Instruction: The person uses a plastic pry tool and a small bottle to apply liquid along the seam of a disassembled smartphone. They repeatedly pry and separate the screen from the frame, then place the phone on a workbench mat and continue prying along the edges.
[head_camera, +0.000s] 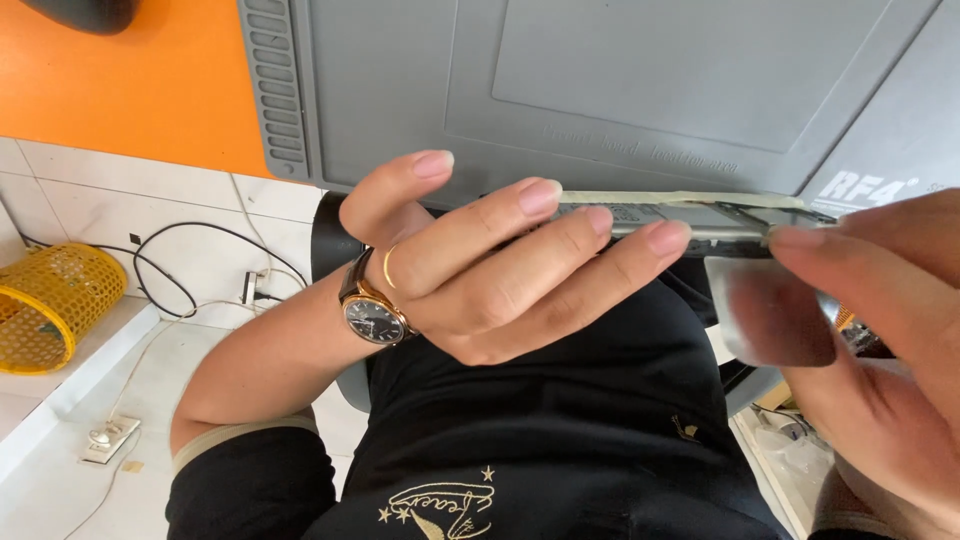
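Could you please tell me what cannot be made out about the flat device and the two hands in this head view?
- Flat device: seen edge-on, its face hidden by the left hand's fingers.
- Right hand: cut off by the right edge, blurred; its grip unclear.
- Translucent piece: blurred, kind unclear.
- Grey mat: embossed marks too faint.

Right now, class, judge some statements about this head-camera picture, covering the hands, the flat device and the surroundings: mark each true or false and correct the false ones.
1. The left hand wears a wristwatch. True.
2. The left hand has a ring on one finger. True.
3. The work mat is bright green. False: it is grey.
4. The flat device lies alone, untouched. False: the left hand's fingers and the right hand both hold it edge-on.
5. The yellow basket sits on the orange table. False: it stands on the floor.
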